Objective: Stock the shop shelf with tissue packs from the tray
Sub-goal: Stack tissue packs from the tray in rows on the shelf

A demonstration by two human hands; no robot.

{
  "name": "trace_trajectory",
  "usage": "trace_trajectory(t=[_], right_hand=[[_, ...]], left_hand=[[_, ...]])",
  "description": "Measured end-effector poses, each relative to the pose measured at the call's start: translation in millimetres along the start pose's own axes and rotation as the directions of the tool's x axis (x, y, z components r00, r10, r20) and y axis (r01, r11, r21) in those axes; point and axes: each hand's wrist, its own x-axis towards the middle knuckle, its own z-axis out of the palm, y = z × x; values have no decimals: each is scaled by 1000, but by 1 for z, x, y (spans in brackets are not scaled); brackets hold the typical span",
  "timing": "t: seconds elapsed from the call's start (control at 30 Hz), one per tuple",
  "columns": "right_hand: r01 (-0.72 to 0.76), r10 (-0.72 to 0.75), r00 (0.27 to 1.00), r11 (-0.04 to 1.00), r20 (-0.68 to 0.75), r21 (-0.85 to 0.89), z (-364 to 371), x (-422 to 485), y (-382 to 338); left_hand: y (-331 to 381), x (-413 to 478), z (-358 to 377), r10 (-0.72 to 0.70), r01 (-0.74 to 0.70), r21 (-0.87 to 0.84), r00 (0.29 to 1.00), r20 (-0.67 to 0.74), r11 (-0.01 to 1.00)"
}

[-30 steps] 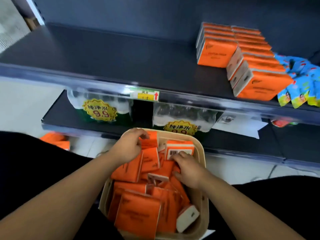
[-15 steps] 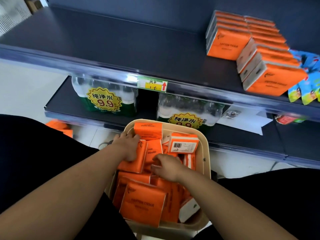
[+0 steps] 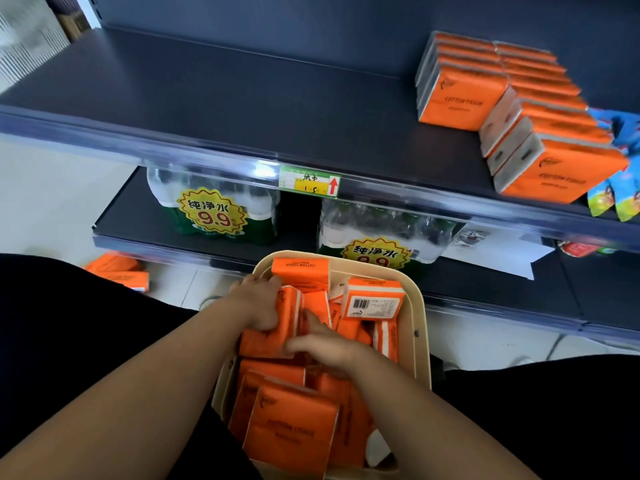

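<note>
both hands (image 3: 263, 303) clamped one upright pack (image 3: 277, 327) in tray (image 3: 420, 341), fingers (image 3: 304, 344) pressed on; shelf (image 3: 242, 109) gap at twelve o'clock.

Shop, price tag (image 3: 309, 181) on shelf (image 3: 214, 98)

Tissue packs (image 3: 291, 429) wear glossy orange plastic wrap. The tray (image 3: 420, 327) is smooth matt beige plastic; the shelf (image 3: 242, 98) looks matt dark metal.

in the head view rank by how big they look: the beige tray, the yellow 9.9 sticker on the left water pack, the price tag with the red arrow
1. Beige tray, largest, though nearest the camera.
2. Yellow 9.9 sticker.
3. Price tag, a little smaller than the sticker.
</note>
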Motion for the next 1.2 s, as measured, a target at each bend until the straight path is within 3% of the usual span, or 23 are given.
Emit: trace_trajectory(t=[0.1,0.17,0.27,0.33,0.4,0.5,0.6,0.7,0.77,0.83,0.97,1.03,1.2], right_hand=[[97,-92,994,992,57,-80,-7,-5,5],[144,-147,989,982,-12,-120,-5,-7,9],[198,-200,970,980,-140,-27,-9,-9,10],[229,-203,954,968,-220,99,-20,-13,9],[296,-222,925,930,-309,218,-36,-22,5],[358,-203,889,866,-411,348,-63,-37,1],[444,-243,861,787,-447,428,-80,-46,-3],[521,-297,837,687,-459,507,-88,-56,-9],[546,-330,826,670,-456,503,-90,-61,-14],[550,-341,824,670,-452,498,-89,-64,-19],[505,-351,851,752,-392,424,-90,-75,-30],[507,-361,844,776,-396,374,-91,-81,-37],[553,-410,772,810,-485,194,-107,-110,-60]], left_hand=[[0,2,-7,-34,38,-117,999,40,992],[4,2,-10,-39,46,-144,998,51,989],[11,0,-18,-55,56,-211,998,9,976],[14,-2,-24,-64,48,-383,998,-28,923],[18,-4,-27,-9,-25,-584,999,-54,811],[25,-3,-26,83,-133,-756,991,-104,641],[33,-11,-33,53,-180,-887,983,-174,426],[38,-17,-41,68,-132,-976,990,-122,174],[42,-20,-43,169,-51,-994,985,-33,99],[45,-21,-40,200,-9,-993,980,15,119],[43,-19,-40,92,-142,-969,988,-126,200],[47,-26,-45,61,-166,-975,985,-158,150],[57,-44,-60,192,-265,-962,949,-249,61]])
